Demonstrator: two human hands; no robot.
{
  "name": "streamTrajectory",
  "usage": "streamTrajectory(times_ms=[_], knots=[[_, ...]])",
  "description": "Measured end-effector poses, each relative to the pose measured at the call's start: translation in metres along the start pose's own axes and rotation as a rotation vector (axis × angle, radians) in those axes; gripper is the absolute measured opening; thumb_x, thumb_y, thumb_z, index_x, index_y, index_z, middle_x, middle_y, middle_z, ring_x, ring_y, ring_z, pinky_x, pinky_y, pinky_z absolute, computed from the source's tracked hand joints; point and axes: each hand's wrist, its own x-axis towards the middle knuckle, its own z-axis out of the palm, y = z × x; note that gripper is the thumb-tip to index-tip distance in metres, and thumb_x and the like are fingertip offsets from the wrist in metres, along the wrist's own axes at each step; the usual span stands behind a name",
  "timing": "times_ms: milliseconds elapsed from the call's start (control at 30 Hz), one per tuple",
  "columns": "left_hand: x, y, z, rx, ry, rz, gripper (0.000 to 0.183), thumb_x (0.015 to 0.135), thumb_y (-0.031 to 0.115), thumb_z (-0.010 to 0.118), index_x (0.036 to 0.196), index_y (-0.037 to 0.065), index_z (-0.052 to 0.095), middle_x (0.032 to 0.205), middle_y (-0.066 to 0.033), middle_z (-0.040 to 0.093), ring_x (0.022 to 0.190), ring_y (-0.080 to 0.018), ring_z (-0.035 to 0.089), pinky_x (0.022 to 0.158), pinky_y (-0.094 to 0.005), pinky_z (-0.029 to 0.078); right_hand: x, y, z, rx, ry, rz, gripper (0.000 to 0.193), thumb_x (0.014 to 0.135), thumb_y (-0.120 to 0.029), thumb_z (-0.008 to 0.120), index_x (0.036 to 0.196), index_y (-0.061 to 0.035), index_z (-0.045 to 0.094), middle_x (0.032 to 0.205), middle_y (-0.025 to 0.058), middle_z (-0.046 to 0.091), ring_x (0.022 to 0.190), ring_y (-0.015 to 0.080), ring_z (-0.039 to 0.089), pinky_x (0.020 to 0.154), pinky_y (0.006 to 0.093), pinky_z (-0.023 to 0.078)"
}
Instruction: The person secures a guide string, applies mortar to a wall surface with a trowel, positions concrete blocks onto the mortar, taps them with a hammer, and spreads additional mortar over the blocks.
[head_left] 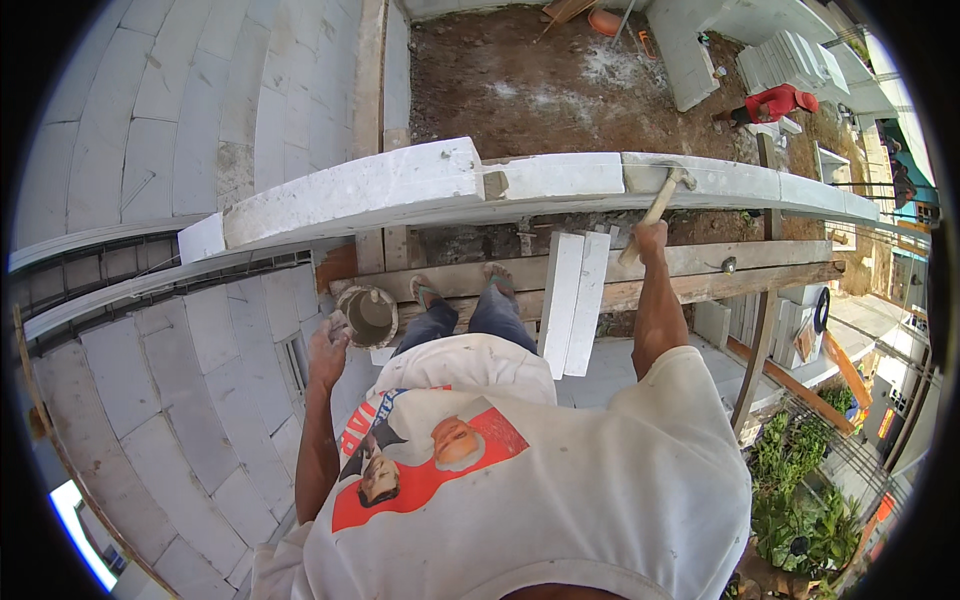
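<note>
My right hand is closed round the wooden handle of a hammer. The hammer's head lies at the top of a white block wall, over the joint area right of the middle. My left hand hangs beside a round bucket of grey mix, fingers loosely apart and nothing visible in them. The bucket stands on the scaffold planks, left of my feet. Two long white blocks lean side by side on the planks, between my legs and my right arm.
I stand on narrow wooden planks high along the wall. Beyond it, a dirt floor lies far below. A person in red bends near stacked blocks. Block walls rise at left; plants grow below right.
</note>
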Motion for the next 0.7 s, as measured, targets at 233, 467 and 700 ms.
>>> streamTrajectory(times_ms=[233,467,700], knots=[[0.082,0.160,-0.022,0.467,0.229,0.559,0.065,0.090,0.009,0.072,0.150,0.005,0.047,0.156,-0.0213,0.045,0.145,-0.0398,0.042,0.121,-0.0462,0.036,-0.076,-0.090,-0.042,0.416,0.023,-0.124,0.031,0.095,-0.023,0.067,0.106,0.0031,0.056,0.075,0.0072,0.059,0.053,0.0156,0.059,0.047,0.0349,0.051],[0.164,0.218,0.007,0.754,0.084,0.659,0.107,0.069,0.009,0.089,0.160,0.019,0.034,0.165,-0.0122,0.035,0.152,-0.0382,0.031,0.122,-0.0617,0.030,-0.206,-0.165,-0.038,0.580,-0.325,-0.124,0.038,0.104,-0.026,0.060,0.133,-0.0026,0.052,0.071,0.0023,0.055,0.051,0.0119,0.053,0.042,0.0289,0.047],[0.199,0.195,0.013,0.663,-0.044,0.648,0.116,0.063,0.006,0.090,0.161,0.023,0.032,0.165,-0.0097,0.036,0.152,-0.0367,0.032,0.120,-0.0656,0.033,-0.248,-0.209,0.043,0.685,-0.546,-0.012,0.065,0.106,-0.021,0.056,0.163,-0.0113,0.027,0.076,0.0040,0.056,0.050,0.0137,0.053,0.039,0.0302,0.047]])
